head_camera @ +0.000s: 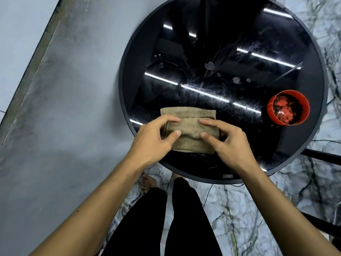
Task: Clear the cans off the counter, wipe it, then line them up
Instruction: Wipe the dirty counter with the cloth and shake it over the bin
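Item: tan cloth (188,130), folded, at near edge of bench (230,26). Left hand (155,139) and right hand (228,143) pinch it side by side, likely squaring a wiping pad. Red container (287,109), perhaps a can: right side, not yet cleared.

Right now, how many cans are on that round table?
1: a red can stands near the right edge of the table, apart from the cloth. Others, if any, are out of view.
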The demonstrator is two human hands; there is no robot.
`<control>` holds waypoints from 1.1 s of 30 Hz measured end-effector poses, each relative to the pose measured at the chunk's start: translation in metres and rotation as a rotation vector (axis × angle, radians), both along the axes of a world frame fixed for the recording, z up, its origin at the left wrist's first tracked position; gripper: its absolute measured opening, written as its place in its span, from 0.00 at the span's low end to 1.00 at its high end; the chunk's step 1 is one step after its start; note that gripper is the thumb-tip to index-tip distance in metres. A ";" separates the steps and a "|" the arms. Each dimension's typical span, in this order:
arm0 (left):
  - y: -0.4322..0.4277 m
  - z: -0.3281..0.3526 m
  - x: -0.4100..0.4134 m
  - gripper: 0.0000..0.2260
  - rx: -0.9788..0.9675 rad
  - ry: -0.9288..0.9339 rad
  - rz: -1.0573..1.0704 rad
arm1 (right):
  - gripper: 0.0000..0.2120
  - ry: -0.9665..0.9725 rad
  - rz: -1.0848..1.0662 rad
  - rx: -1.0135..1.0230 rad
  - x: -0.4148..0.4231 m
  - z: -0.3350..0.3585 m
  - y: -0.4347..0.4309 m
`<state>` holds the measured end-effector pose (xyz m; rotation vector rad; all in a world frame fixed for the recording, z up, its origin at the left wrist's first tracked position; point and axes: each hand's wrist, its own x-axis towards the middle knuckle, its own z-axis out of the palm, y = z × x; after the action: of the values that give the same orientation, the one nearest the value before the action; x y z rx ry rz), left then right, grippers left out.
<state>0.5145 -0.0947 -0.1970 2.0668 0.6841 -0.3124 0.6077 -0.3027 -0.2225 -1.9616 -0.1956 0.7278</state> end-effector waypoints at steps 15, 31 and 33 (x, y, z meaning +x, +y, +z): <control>-0.003 -0.002 -0.010 0.08 -0.091 -0.087 0.236 | 0.15 -0.021 -0.014 0.086 -0.006 0.016 0.000; 0.014 0.055 -0.058 0.09 -0.163 -0.202 0.437 | 0.17 -0.097 0.185 0.141 -0.017 0.092 0.035; 0.019 0.066 -0.065 0.09 -0.161 -0.216 0.462 | 0.17 -0.108 0.228 0.147 -0.017 0.104 0.043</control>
<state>0.4493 -0.0755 -0.1307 1.6992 0.9417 0.1155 0.5907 -0.2594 -0.1184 -1.8569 -0.5310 0.7323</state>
